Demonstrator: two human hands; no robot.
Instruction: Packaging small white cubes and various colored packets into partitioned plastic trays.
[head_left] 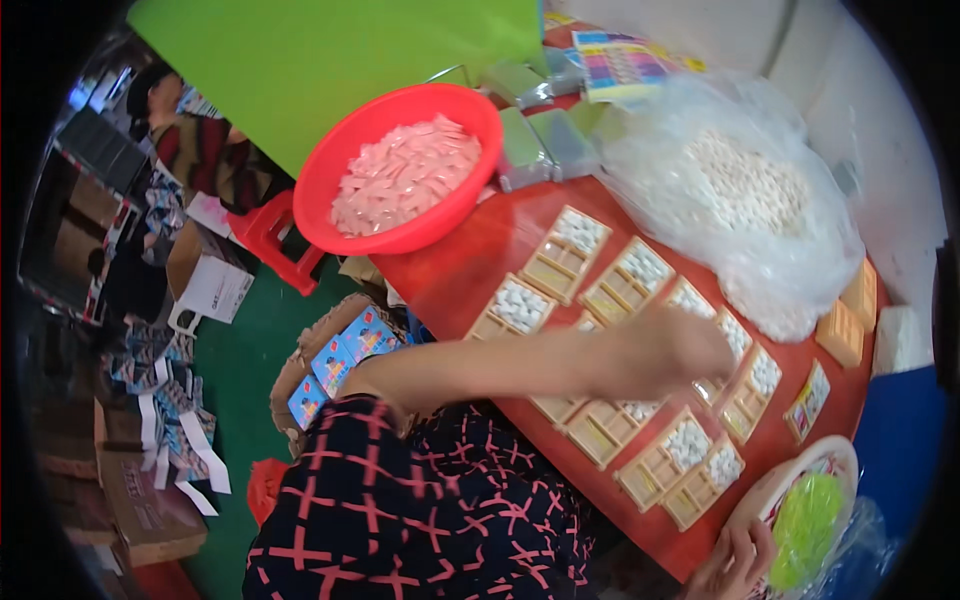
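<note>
My left hand (690, 350) is over the wooden trays at the middle of the red table, its arm reaching in from the left. It is blurred and its fingers are hidden, so what it holds, if anything, cannot be seen. Beneath and around it lie several small compartmented wooden trays (688, 442), partly filled with white pebble-like pieces (520, 305). At the lower right, my right hand (738, 560) has bent fingers against the near rim of a white basket (842, 460). Inside the basket is a bright green packet (808, 525).
A red basin (300, 195) of pink packets stands at the far left of the table (440, 285). Far right lies a large clear bag (640, 150) of white pieces, near orange-tan wooden blocks (842, 335). Left on the floor is a carton (285, 375) of blue boxes; another person (195, 150) sits beyond.
</note>
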